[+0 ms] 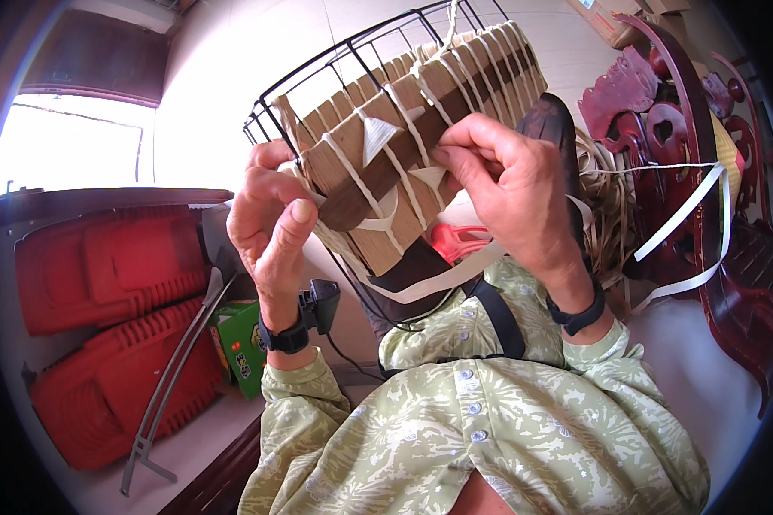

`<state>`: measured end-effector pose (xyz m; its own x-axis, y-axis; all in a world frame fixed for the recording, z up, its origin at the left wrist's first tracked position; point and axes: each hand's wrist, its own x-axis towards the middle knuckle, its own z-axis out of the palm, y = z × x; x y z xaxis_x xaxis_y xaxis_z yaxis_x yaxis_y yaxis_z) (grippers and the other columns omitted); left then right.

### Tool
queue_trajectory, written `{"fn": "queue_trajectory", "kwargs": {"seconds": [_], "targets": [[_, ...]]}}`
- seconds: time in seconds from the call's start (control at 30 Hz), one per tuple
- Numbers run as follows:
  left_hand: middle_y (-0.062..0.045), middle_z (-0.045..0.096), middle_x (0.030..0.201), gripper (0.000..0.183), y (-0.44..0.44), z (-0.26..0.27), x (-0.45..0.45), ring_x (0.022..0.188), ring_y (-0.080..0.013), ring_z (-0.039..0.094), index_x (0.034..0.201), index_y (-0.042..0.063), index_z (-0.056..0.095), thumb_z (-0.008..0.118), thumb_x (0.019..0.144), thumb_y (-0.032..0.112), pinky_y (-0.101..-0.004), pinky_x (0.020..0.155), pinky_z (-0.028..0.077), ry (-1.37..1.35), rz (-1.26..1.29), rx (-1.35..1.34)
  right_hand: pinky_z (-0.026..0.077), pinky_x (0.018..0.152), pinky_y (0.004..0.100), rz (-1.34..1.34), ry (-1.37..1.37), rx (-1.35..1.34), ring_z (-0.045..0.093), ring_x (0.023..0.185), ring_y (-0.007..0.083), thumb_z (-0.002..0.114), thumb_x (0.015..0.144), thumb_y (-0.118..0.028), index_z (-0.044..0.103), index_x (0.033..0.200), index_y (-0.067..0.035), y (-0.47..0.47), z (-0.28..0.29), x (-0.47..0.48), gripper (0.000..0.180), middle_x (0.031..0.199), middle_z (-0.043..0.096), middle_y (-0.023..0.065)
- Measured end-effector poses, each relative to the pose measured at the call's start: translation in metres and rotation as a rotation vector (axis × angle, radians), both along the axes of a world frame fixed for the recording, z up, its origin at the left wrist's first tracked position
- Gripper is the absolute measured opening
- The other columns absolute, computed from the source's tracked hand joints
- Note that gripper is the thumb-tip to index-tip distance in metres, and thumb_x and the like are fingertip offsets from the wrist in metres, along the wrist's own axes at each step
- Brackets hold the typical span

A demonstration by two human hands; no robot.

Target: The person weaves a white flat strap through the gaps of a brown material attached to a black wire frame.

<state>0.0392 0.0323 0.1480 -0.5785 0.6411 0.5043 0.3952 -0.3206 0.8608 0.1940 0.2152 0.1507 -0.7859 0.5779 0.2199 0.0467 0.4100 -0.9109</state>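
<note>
A basket (348, 161) of wooden strips, white cord and a black wire frame is tilted in front of me, resting near my lap. My left hand (274, 212) grips its left end, fingers around the wire corner and thumb in front. A dark brown strip (373, 193) runs across the side under the cords. Pale flat strips form small triangles (379, 136) on that side. My right hand (509, 180) pinches at the side by the dark strip; what lies between its fingertips is hidden. A long pale strip (438, 277) hangs in a loop below the basket.
Carved dark red wooden chairs (702, 161) stand at the right, with white strips tied to one. Beside them lies a bundle of pale strips (609, 199). Red plastic chairs (116, 322), a metal-framed item (167, 373) and a green box (241, 347) are at the left.
</note>
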Motion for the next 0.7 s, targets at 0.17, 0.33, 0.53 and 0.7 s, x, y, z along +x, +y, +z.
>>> {"fn": "queue_trajectory", "kwargs": {"seconds": [0.17, 0.33, 0.53, 0.7], "targets": [[-0.012, 0.057, 0.12, 0.02, 0.001, 0.0, 0.002, 0.12, -0.028, 0.053, 0.089, 0.005, 0.062, 0.07, 0.088, 0.023, -0.045, 0.107, 0.032, 0.0, -0.001, 0.007, 0.045, 0.047, 0.0276, -0.096, 0.082, -0.125, 0.066, 0.055, 0.0125, 0.064, 0.092, -0.008, 0.062, 0.088, -0.002, -0.01, 0.001, 0.0, 0.008, 0.064, 0.066, 0.0085], [-0.012, 0.057, 0.12, 0.019, -0.001, 0.001, 0.002, 0.12, -0.0281, 0.054, 0.091, 0.005, 0.062, 0.069, 0.088, 0.022, -0.0444, 0.106, 0.032, -0.03, -0.015, 0.009, 0.048, 0.051, 0.0299, -0.092, 0.167, 0.158, 0.069, 0.061, 0.0189, 0.068, 0.09, -0.011, 0.069, 0.106, -0.008, 0.008, 0.005, -0.011, 0.016, 0.075, 0.07, 0.0117], [-0.01, 0.059, 0.107, 0.017, 0.003, 0.004, 0.006, 0.112, -0.0211, 0.05, 0.086, 0.004, 0.063, 0.073, 0.083, 0.017, -0.0357, 0.095, 0.035, -0.084, 0.023, 0.018, 0.053, 0.063, 0.0232, -0.043, 0.036, 0.404, 0.071, 0.074, 0.0097, 0.07, 0.087, -0.004, 0.07, 0.109, -0.006, 0.015, 0.006, -0.015, 0.022, 0.084, 0.074, 0.0088], [-0.005, 0.061, 0.09, 0.016, 0.005, 0.007, 0.008, 0.112, -0.0186, 0.046, 0.084, 0.003, 0.064, 0.075, 0.081, 0.014, -0.0309, 0.088, 0.036, -0.108, 0.039, 0.028, 0.05, 0.059, 0.0228, 0.04, 0.013, 0.348, 0.067, 0.068, 0.0082, 0.069, 0.087, -0.002, 0.067, 0.1, -0.004, 0.018, 0.012, -0.016, 0.014, 0.079, 0.072, 0.0061]]}}
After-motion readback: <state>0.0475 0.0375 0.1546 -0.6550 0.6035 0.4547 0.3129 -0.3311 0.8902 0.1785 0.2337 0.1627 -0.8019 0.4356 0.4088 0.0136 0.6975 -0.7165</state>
